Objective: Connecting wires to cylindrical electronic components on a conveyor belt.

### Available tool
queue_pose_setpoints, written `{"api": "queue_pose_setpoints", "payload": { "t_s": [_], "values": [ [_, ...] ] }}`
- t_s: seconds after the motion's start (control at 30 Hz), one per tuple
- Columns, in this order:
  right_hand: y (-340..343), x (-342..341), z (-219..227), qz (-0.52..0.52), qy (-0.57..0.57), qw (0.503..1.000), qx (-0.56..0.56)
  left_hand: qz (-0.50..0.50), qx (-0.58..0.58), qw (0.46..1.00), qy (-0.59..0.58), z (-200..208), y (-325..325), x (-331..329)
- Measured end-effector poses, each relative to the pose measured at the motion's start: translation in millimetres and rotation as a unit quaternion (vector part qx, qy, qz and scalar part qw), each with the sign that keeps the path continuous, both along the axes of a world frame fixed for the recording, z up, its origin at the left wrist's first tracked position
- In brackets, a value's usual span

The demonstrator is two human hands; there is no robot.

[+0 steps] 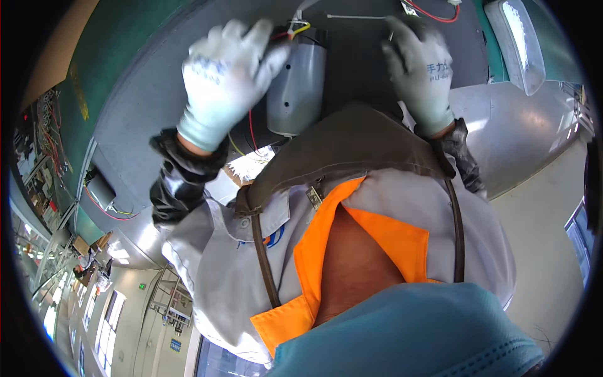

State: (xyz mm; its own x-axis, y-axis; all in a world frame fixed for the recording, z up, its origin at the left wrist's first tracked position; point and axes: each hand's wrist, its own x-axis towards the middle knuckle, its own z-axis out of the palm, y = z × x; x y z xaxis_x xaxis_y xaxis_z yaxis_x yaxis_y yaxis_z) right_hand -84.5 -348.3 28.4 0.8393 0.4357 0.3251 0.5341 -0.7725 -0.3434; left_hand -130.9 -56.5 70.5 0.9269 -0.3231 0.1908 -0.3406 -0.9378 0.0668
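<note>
A silver-grey cylinder (294,88) with a dark end, which looks like a motor, lies on the dark work surface in front of me. Yellow and red wires (300,29) come together at its far end. My left hand (223,78), in a white glove, is just left of them with thumb and fingers apart; nothing shows in its grasp. To the right, my gloved right hand (426,72) hovers over the surface. Its fingers are bent and smeared by motion, with a small shiny spot beside them that I cannot make out. A thin white strip, like a cable tie (355,17), lies between the hands.
A red wire with a white connector (453,2) lies at the far right, near a clear-looking plastic tray (518,47). At the left, another grey cylinder (100,190) has wires trailing from it. My brown apron (358,141) reaches the near edge of the surface.
</note>
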Motion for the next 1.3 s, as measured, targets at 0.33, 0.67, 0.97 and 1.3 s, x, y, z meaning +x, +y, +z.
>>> {"api": "queue_pose_setpoints", "payload": {
  "t_s": [0.33,0.67,0.97,1.3],
  "values": [
    [-65,-81,-28,-0.253,0.191,0.942,-0.113,-0.030,-0.606,0.730,0.313,-25,-7,56],
    [-88,-65,1,-0.076,0.467,0.825,0.309,-0.083,-0.770,0.531,0.342,-46,24,67],
    [18,32,49,0.251,0.317,0.914,-0.021,0.037,-0.805,0.504,0.311,-26,36,43],
    [-8,45,43,0.017,0.517,0.844,-0.142,-0.053,-0.558,0.780,0.279,8,66,17]
  ]
}}
